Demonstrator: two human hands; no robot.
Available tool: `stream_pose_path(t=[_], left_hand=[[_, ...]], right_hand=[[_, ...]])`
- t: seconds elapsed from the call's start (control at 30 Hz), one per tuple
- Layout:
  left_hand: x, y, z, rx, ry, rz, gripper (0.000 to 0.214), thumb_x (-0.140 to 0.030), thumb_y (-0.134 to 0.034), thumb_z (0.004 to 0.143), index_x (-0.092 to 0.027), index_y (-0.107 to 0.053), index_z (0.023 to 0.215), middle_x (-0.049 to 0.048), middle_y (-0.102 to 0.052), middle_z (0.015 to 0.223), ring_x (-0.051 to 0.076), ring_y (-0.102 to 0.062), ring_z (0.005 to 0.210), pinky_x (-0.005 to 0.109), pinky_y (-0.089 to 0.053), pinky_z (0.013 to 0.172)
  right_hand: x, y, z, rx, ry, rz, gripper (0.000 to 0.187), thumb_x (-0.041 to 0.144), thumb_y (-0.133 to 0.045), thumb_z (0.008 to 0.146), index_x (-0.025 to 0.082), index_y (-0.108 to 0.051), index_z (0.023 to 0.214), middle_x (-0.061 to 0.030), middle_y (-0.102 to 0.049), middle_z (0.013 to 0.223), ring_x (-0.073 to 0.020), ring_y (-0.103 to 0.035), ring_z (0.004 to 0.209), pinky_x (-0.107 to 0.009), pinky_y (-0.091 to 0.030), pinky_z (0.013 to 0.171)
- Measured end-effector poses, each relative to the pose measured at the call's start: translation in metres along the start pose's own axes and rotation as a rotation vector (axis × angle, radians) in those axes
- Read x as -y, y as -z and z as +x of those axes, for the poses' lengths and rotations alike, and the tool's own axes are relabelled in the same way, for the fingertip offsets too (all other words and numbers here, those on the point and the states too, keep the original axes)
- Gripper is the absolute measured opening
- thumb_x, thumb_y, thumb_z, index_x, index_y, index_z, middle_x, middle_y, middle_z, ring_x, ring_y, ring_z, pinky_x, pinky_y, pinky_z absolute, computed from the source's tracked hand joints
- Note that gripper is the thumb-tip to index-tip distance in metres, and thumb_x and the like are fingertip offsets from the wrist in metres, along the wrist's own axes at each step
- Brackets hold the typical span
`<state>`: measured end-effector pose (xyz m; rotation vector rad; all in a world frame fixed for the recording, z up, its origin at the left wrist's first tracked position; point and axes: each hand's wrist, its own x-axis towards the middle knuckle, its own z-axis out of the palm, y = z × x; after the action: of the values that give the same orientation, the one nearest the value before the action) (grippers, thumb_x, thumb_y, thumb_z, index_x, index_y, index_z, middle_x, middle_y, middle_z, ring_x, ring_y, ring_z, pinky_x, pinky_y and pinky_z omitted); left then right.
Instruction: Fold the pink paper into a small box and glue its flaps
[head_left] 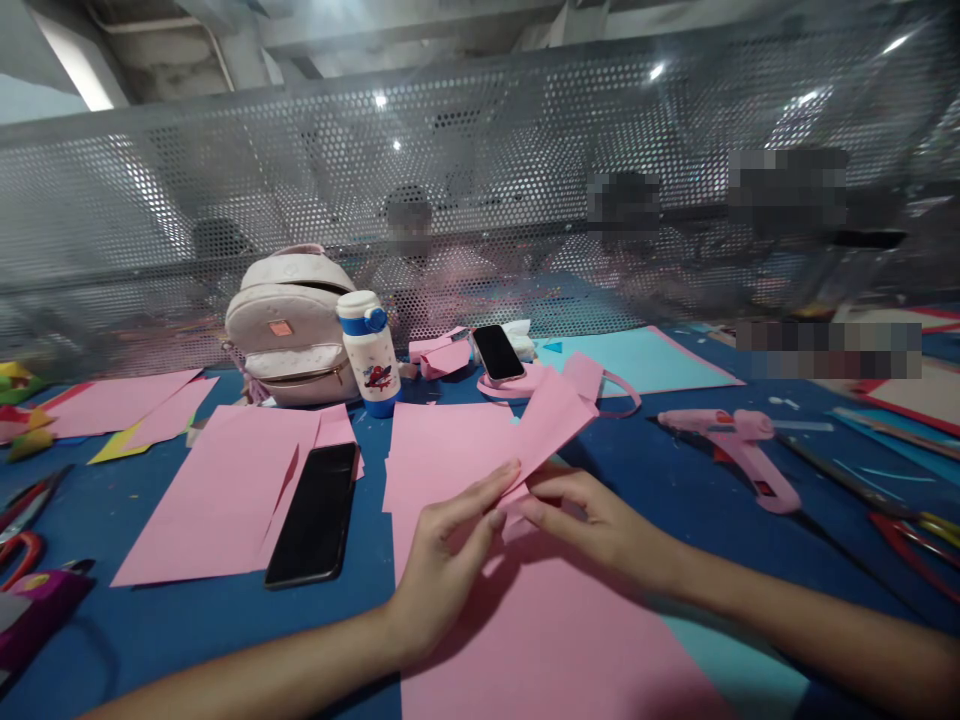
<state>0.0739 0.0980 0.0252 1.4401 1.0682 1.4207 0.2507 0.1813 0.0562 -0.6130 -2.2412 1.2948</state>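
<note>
Left hand point(442, 570) and right hand point(604, 520) at lower centre, fingers of both pinching a pink paper strip point(553, 425) at frame centre, large pink sheet point(555, 640) below, pink glue gun point(742, 445) at right

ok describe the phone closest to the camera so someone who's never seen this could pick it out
On the blue table, find the pale backpack, then the pink sheets on its near side. The black phone lies across their right side. The other phone is farther back, right of the bottle; this one is nearer and left of it.
</note>
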Motion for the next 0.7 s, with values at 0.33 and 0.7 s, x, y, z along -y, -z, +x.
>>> stream_pose_path(t=[0.33, 0.7], left_hand=[[0.004, 0.0, 0.0, -0.018, 0.005, 0.01, 0.034, -0.037, -0.06, 0.097, -0.026, -0.068, 0.128, 0.0055, -0.066, 0.133, 0.026, -0.062, 0.126, 0.042, -0.047, 0.112], [-0.006, 0.004, 0.012, 0.033, -0.048, 0.139, 0.031, -0.032, -0.054, 0.099, -0.021, -0.074, 0.12, 0.0043, -0.073, 0.123, 0.027, -0.069, 0.114, 0.036, -0.055, 0.099]], right_hand=[[-0.002, -0.003, -0.002, 0.011, -0.01, 0.038, 0.049, 0.055, -0.049, 0.099, 0.015, -0.07, 0.082, -0.0043, -0.067, 0.08, -0.0177, -0.061, 0.078, -0.028, -0.052, 0.07], [-0.001, -0.004, -0.002, -0.016, 0.059, -0.017, 0.048, 0.051, -0.047, 0.101, 0.016, -0.069, 0.078, -0.0038, -0.066, 0.073, -0.0165, -0.06, 0.07, -0.027, -0.05, 0.061]])
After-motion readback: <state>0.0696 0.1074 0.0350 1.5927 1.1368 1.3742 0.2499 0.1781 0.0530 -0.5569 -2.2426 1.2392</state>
